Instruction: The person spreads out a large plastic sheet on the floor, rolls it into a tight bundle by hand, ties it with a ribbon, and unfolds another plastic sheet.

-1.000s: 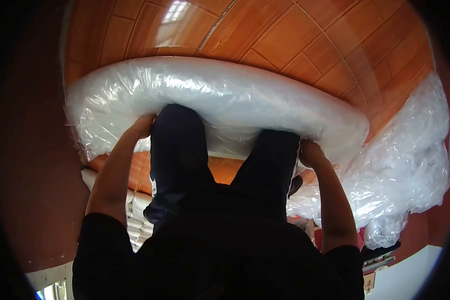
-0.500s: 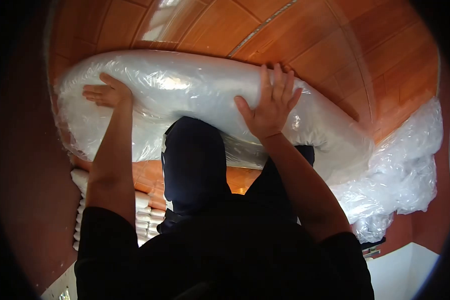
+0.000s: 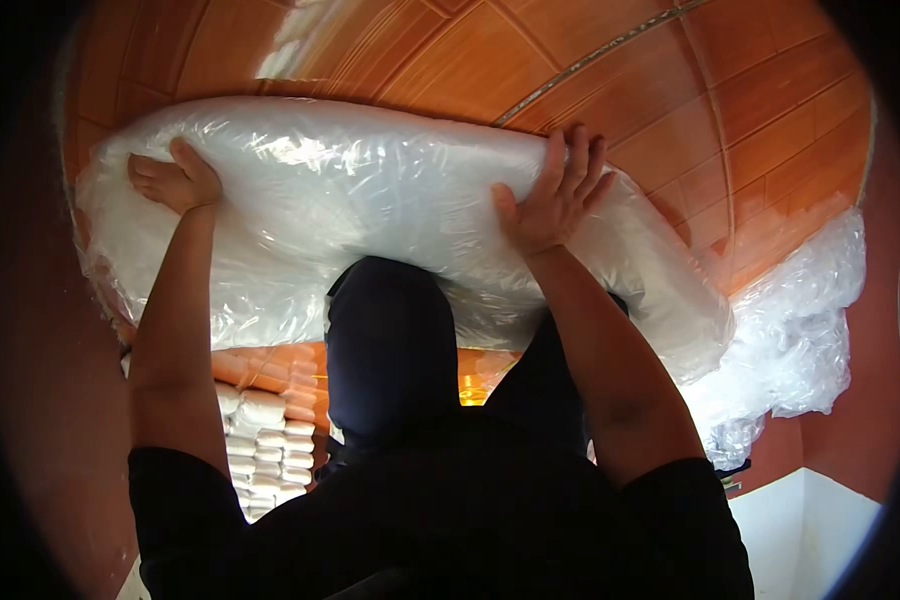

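A long, bulky bundle wrapped in shiny clear plastic (image 3: 370, 180) lies across the tiled floor, against my knees. On its left part rests my left hand (image 3: 175, 178), thumb apart from the fingers, palm against the plastic. My right hand (image 3: 555, 195) presses on the bundle's right half with its fingers spread toward the far edge. Both hands are open and grip nothing. What the bundle holds inside cannot be made out through the film.
Crumpled clear plastic (image 3: 785, 330) is heaped at the right, by the red wall (image 3: 860, 430). Behind me at the lower left sit stacked rows of small pale packs (image 3: 270, 445). Orange-brown floor tiles (image 3: 450, 60) stretch beyond the bundle.
My left hand has slid farther left along the bundle. My right hand has shifted slightly right, and the bundle's near side sits a little closer to me.
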{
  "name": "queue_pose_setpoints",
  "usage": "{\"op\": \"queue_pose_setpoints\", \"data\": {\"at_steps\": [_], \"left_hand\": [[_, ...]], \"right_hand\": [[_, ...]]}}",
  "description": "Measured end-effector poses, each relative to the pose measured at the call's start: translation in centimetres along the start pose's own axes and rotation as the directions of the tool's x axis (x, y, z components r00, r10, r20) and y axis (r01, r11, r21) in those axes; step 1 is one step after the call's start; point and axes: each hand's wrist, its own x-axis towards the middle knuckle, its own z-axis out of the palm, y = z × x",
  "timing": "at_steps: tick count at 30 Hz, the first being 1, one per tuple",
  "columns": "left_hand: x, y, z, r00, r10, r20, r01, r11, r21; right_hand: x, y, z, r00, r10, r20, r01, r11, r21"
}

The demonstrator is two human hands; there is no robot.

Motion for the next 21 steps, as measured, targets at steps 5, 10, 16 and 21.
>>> {"op": "queue_pose_setpoints", "data": {"at_steps": [5,10,16,21], "left_hand": [[0.8,-1.3,-0.7,0.996,0.035,0.077,-0.044,0.991,0.127],[-6.5,8.5,-12.0,0.906,0.053,0.42,0.104,0.934,-0.343],[-16.9,12.4,-9.8,0.421,-0.393,0.817,0.845,0.498,-0.196],[-15.4,11.3,-2.3,0.486,-0.617,0.619,0.799,0.601,-0.028]], "right_hand": [[-0.2,0.4,0.5,1.0,0.004,-0.015,-0.004,0.999,0.054],[-0.1,0.8,-4.0,0.992,-0.007,0.126,-0.021,0.976,0.217],[-15.0,13.5,-21.1,0.782,0.618,0.085,-0.596,0.702,0.39],[-17.2,19.6,-14.8,0.288,0.893,0.345,-0.909,0.142,0.392]]}}
